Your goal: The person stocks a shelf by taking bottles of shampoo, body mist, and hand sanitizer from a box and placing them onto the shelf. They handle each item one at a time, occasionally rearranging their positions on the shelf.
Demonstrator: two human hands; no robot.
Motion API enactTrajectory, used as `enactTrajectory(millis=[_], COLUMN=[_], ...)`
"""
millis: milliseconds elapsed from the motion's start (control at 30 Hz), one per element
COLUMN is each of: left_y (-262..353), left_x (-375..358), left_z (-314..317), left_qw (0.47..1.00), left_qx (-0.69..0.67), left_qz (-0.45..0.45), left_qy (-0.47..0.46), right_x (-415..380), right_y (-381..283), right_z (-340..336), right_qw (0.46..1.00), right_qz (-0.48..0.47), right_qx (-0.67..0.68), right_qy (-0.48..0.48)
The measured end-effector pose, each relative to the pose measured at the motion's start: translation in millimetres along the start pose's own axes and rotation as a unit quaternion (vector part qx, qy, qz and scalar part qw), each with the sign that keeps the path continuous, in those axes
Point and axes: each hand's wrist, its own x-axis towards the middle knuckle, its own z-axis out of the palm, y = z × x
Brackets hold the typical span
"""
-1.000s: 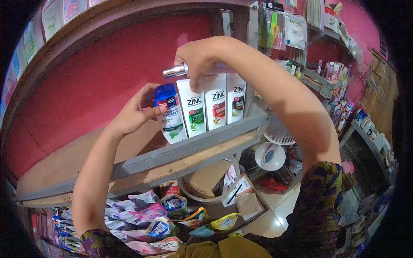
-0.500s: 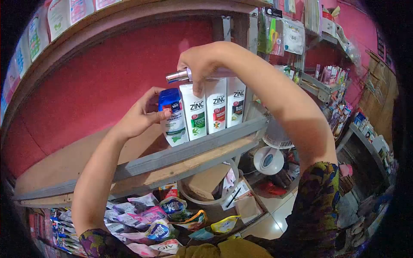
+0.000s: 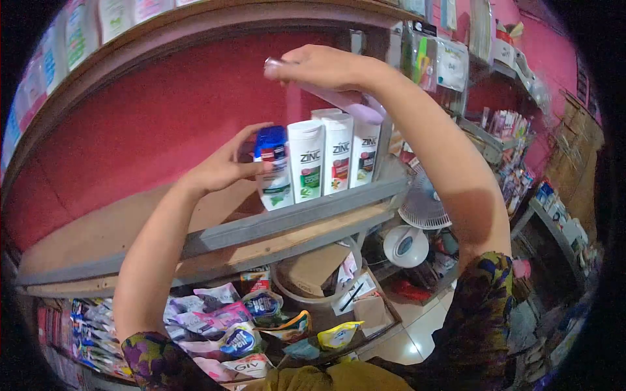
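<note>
On the shelf, my left hand (image 3: 225,163) is wrapped round a blue-capped shampoo bottle (image 3: 274,171) that tilts slightly. Three white ZINC bottles stand in a row to its right: one with a green label (image 3: 306,163), one with a red label (image 3: 338,156) and one with a dark label (image 3: 365,156). Above them my right hand (image 3: 319,67) grips a pale purple bottle (image 3: 355,107) with a shiny cap end (image 3: 272,67), held lengthwise and a little blurred. White tops of other bottles show behind the row.
The shelf's grey front rail (image 3: 261,228) runs below the bottles. Lower down are several colourful packets (image 3: 228,319), a round tub (image 3: 313,274) and a white fan (image 3: 424,202). More bottles (image 3: 114,19) line the upper shelf.
My right hand has risen with the purple bottle, uncovering the tops of the ZINC bottles. My left hand still holds the blue-capped bottle; the view has shifted slightly.
</note>
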Motion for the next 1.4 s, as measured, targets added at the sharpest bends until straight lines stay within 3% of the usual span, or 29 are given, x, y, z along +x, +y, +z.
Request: enactTrajectory(millis=[100,233,267,367,467,600,633,733,867,1000,1100,1200,1300,1400], left_y=[5.5,13.9,17.1,-2.1,-20.0,-22.1,-19.5,-18.2,-24.6,-23.3,-25.4,-34.3,-32.8,-34.9], left_x=[-4.6,-12.7,-15.5,-18.0,-35.5,-58.8,-63.9,-62.3,-54.9,-53.8,-51.4,-48.9,-52.1,-51.6], left_z=[-3.7,-23.0,-28.6,-54.7,-70.2,-71.5,-69.0,-64.1,-56.3,-51.4,-50.3,-53.5,-53.6,-54.2], left_qw=[0.999,0.994,0.992,0.981,0.974,0.955,0.95,0.959,0.978,0.98,0.98,0.984,0.984,0.989], left_qx=[0.042,0.091,0.099,0.183,0.201,0.246,0.255,0.217,0.133,0.137,0.15,0.132,0.13,0.084], left_qz=[-0.009,-0.054,-0.071,-0.065,-0.105,-0.159,-0.172,-0.168,-0.113,-0.095,-0.104,-0.087,-0.088,-0.073], left_qy=[0.002,-0.003,-0.013,-0.003,-0.005,-0.045,-0.047,-0.066,-0.116,-0.108,-0.082,-0.079,-0.081,-0.096], right_x=[-2.1,-3.8,2.0,-2.7,9.5,18.9,19.2,13.0,15.8,14.8,13.5,14.6,23.5,26.6], right_y=[-13.9,-46.5,-45.6,-65.9,-57.0,-50.0,-48.8,-60.5,-52.7,-51.8,-58.7,-54.0,-49.0,-50.4], right_z=[-1.7,15.7,21.5,34.5,51.6,79.6,84.4,93.2,106.6,108.7,103.4,97.0,83.7,84.5], right_qw=[0.991,0.972,0.964,0.945,0.967,0.961,0.981,0.997,0.994,0.992,0.993,0.989,0.974,0.974], right_qz=[-0.072,-0.024,-0.056,-0.035,-0.089,-0.122,-0.115,-0.079,-0.092,-0.097,-0.064,-0.136,-0.163,-0.159], right_qx=[0.109,0.23,0.256,0.318,0.228,0.249,0.157,0.015,-0.002,-0.071,-0.073,0.041,0.095,0.077], right_qy=[0.024,0.046,0.051,0.063,0.076,-0.009,-0.001,-0.011,-0.053,-0.035,-0.072,-0.045,-0.126,-0.142])
